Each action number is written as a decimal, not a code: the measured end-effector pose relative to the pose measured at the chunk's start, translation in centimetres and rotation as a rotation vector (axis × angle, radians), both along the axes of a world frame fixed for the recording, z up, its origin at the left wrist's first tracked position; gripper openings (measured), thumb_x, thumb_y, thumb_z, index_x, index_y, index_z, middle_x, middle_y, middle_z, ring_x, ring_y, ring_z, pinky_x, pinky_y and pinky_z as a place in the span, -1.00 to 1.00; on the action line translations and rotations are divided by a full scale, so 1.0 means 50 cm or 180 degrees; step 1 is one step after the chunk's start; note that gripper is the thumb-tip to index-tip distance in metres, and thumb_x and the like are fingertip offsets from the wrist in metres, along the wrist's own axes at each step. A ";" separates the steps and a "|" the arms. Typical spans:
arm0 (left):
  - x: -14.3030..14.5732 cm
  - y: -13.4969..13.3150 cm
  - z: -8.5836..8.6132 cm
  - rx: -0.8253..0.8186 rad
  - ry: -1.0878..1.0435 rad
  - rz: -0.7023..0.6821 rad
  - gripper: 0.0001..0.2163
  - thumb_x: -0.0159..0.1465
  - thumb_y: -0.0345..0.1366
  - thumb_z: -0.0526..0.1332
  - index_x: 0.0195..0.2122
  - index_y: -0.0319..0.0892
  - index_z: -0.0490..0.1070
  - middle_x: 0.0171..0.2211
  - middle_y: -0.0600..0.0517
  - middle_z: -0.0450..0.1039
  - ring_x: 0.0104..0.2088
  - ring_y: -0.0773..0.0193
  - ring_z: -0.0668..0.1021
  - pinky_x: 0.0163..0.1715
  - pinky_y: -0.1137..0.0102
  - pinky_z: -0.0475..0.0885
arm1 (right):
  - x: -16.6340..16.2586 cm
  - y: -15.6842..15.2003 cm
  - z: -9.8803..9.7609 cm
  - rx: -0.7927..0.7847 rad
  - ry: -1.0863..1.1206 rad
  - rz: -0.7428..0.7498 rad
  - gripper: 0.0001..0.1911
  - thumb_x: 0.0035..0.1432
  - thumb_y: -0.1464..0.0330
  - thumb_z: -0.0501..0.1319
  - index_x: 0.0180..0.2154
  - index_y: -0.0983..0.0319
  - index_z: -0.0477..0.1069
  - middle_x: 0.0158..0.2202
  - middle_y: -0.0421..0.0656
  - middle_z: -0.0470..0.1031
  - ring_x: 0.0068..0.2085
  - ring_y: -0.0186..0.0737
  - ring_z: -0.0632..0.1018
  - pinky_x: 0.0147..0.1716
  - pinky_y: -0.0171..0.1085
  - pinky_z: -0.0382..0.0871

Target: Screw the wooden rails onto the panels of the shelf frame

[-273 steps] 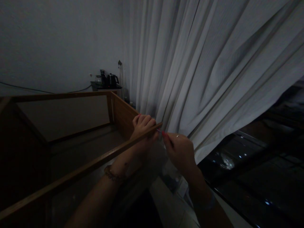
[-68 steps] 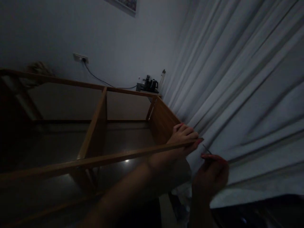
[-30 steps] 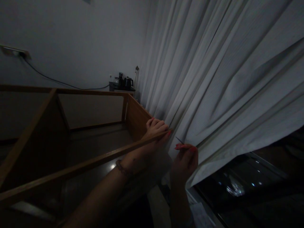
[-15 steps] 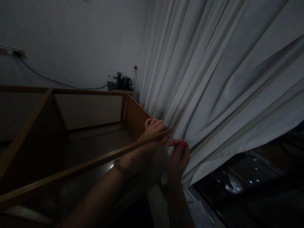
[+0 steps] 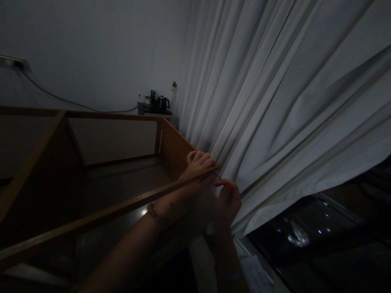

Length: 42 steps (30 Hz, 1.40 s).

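My left hand [image 5: 198, 162] grips the corner of a wooden cabinet frame [image 5: 171, 146], where the side panel meets a thin front rail [image 5: 116, 209]. Its fingers curl over the panel's top edge, and a bracelet sits on that wrist. My right hand [image 5: 227, 199] is pinched on a thin metal tool [image 5: 217, 175], a slim rod whose tip points at the end of the rail by my left fingers. The room is dim.
A pale curtain [image 5: 275, 114] hangs just right of the cabinet, touching its corner. A small stand with a kettle [image 5: 155, 103] is by the far wall. A cable [image 5: 67, 101] runs along the wall. Dark glossy panels [image 5: 320, 240] lie at lower right.
My right hand has moved up and left, bringing the thin tool's tip to the end of the rail. My left hand has kept its grip on the corner.
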<state>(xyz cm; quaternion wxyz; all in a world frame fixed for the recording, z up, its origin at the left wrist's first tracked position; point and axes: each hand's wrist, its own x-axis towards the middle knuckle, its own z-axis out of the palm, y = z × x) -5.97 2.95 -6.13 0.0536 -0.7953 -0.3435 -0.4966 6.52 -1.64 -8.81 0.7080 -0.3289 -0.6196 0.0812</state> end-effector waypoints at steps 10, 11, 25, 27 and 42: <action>-0.001 0.006 -0.004 0.0007 -0.0006 -0.0010 -0.81 0.34 -0.17 -0.02 -0.30 -0.12 0.28 -0.28 0.01 0.35 -0.15 0.14 0.34 0.07 0.10 0.06 | -0.032 0.003 0.012 -0.0792 0.1706 0.1969 -0.53 0.26 -0.02 0.16 -0.51 0.16 0.19 -0.59 -0.35 0.14 -0.52 -0.35 0.25 -0.41 -0.32 0.24; 0.000 0.007 -0.005 0.0054 -0.0050 0.0003 -0.82 0.33 -0.18 -0.02 -0.30 -0.12 0.27 -0.28 0.01 0.35 -0.16 0.14 0.34 0.07 0.11 0.07 | -0.037 0.002 0.014 -0.0806 0.1811 0.1997 -0.52 0.24 -0.01 0.18 -0.52 0.17 0.18 -0.59 -0.36 0.13 -0.51 -0.36 0.23 -0.41 -0.33 0.23; -0.007 -0.004 0.005 0.0001 0.0102 -0.0055 -0.75 0.39 -0.16 -0.06 -0.29 -0.13 0.31 -0.28 0.01 0.33 -0.17 0.15 0.34 0.00 0.15 0.12 | -0.054 -0.016 0.035 -0.0893 0.1286 0.0616 -0.52 0.34 -0.03 -0.01 -0.49 0.15 0.14 -0.54 -0.33 0.16 -0.50 -0.35 0.28 -0.40 -0.32 0.25; -0.005 -0.002 0.003 0.0000 0.0113 -0.0043 -0.76 0.39 -0.17 -0.06 -0.28 -0.13 0.32 -0.28 0.01 0.34 -0.18 0.14 0.33 0.00 0.15 0.13 | -0.049 -0.020 0.036 -0.0851 0.1049 0.0459 -0.58 0.37 0.02 -0.05 -0.40 0.15 0.22 -0.53 -0.31 0.28 -0.48 -0.33 0.38 -0.34 -0.30 0.31; -0.006 -0.002 0.009 0.0009 0.0216 0.0048 -0.75 0.39 -0.14 -0.06 -0.27 -0.14 0.31 -0.28 0.00 0.35 -0.16 0.14 0.34 0.04 0.14 0.11 | 0.000 -0.028 -0.002 -0.0266 -0.0152 -0.0347 -0.83 0.41 0.28 -0.03 -0.12 0.17 0.27 -0.38 -0.25 0.34 -0.42 -0.33 0.41 -0.41 -0.32 0.29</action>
